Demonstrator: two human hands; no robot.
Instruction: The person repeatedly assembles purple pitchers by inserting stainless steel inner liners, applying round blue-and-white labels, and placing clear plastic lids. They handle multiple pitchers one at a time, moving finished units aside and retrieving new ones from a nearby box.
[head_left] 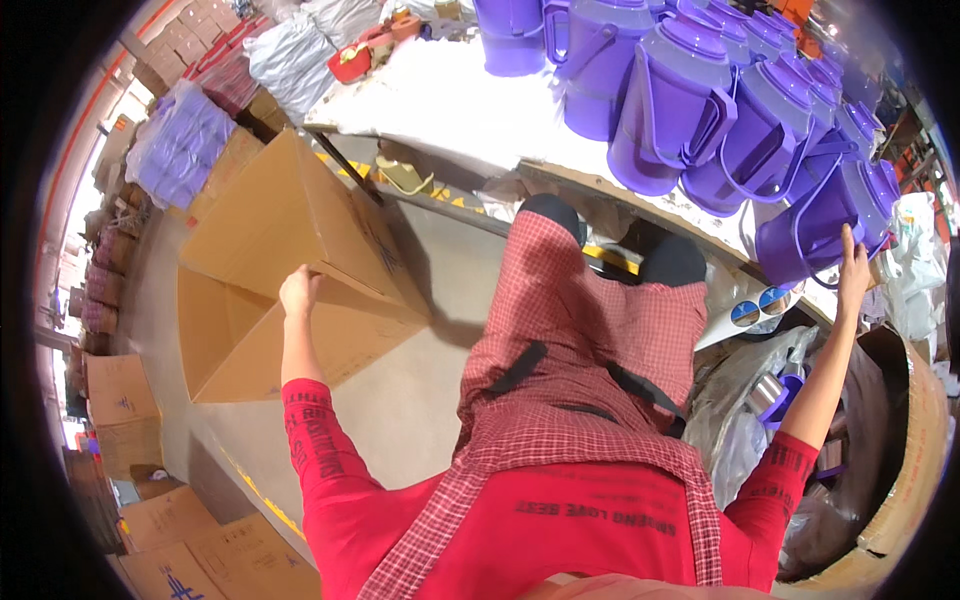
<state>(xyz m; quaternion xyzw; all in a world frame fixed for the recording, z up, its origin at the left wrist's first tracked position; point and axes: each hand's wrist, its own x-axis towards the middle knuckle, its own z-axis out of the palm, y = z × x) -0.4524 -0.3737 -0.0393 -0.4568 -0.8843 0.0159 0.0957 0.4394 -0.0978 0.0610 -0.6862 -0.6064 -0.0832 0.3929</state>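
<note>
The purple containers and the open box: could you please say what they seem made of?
Purple containers: probably smooth, glossy plastic, though possibly coated metal, judging by bright highlights. Open box: apparently matte brown cardboard, with thin, folded walls.

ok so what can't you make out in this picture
In the head view:
Left hand: any fingertips behind the cardboard box's edge, hidden by cardboard.
Right hand: exact grip on the purple jug, hidden by the hand itself.
Rear jugs: partly hidden by nearer jugs.
Carton at right: lower contents, covered by plastic.
</note>
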